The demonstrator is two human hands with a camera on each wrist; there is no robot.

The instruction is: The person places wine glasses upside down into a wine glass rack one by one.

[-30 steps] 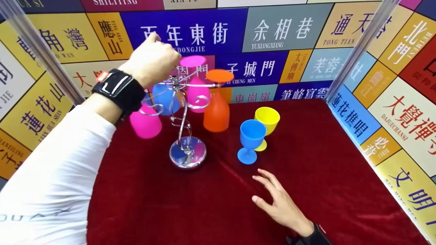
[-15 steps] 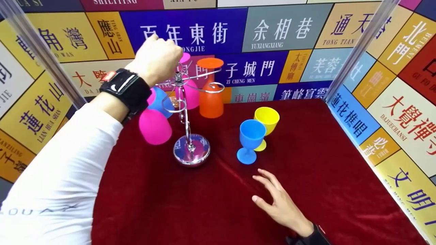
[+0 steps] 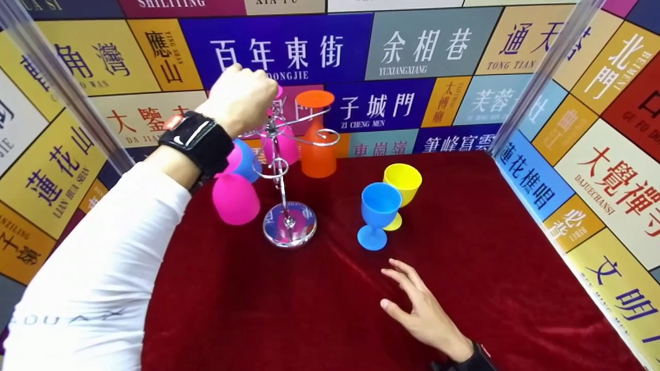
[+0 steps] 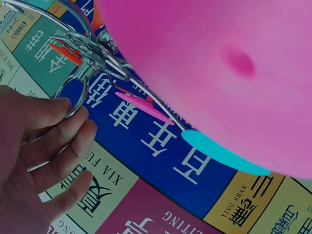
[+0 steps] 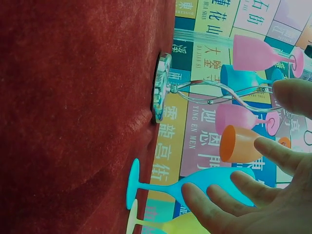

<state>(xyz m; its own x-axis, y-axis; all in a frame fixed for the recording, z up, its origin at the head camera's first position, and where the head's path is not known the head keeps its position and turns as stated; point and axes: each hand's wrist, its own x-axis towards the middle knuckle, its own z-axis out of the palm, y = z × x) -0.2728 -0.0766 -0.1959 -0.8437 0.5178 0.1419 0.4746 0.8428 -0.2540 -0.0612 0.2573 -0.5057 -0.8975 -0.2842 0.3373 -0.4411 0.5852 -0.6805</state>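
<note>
My left hand (image 3: 242, 98) is over the top of a chrome goblet rack (image 3: 290, 225). Its thumb and fingers pinch the metal ring (image 4: 87, 97) there, as the left wrist view shows. Upside down from the rack's arms hang a near pink goblet (image 3: 236, 201), a blue one (image 3: 247, 164), a farther pink one (image 3: 289, 147) and an orange goblet (image 3: 318, 157). My right hand (image 3: 423, 312) is low at the right, fingers spread and relaxed, holding nothing. Nearest to it stands an upright blue goblet (image 3: 380, 206), partly covering a yellow goblet (image 3: 407, 180).
A dark red velvet cloth (image 3: 309, 309) covers the table. Behind and at both sides rise panels printed with large characters (image 3: 330, 51), with clear upright posts (image 3: 546, 67) at the corners. One curled rack arm (image 3: 327, 136) at the right carries no goblet.
The rack has turned in my left hand: the orange goblet went back and left, the near pink one swung right and forward. The base shifted slightly right. My right hand stayed put.
</note>
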